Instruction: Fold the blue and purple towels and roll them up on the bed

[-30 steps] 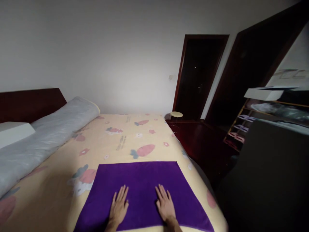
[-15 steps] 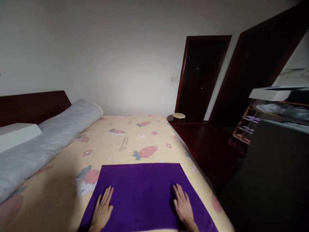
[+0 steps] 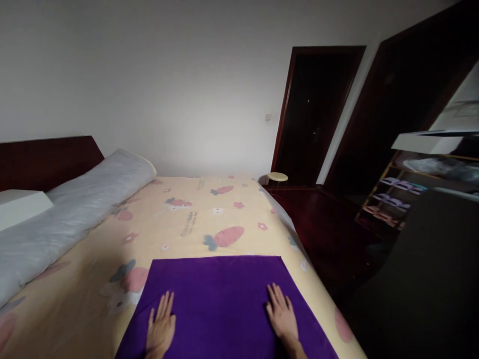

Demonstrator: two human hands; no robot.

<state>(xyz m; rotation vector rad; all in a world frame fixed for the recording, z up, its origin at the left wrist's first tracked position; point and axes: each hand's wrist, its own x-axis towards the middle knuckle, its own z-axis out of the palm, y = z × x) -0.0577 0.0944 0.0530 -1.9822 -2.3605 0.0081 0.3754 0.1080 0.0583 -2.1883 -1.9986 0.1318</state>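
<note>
A purple cloth (image 3: 220, 299) lies spread flat on the bed, its far edge straight and its near edge out of frame. My left hand (image 3: 161, 324) rests palm down on the left part of the cloth, fingers stretched out. On the right part lies my right hand (image 3: 282, 314), also palm down with its fingers extended. Neither hand grips anything. Beneath the cloth is a cream bed sheet (image 3: 239, 212) printed with strawberries, flowers and rabbits.
A long grey wrapped roll (image 3: 90, 194) and a white box (image 3: 24, 208) lie along the bed's left side by the dark headboard (image 3: 48, 159). Beyond the right edge are a round stool (image 3: 277, 177), a shoe rack (image 3: 394, 199) and a dark panel (image 3: 419, 279).
The view has shifted slightly, showing more of the shoe rack. Both hands stay flat on the cloth, and the left hand's fingers point more straight ahead.
</note>
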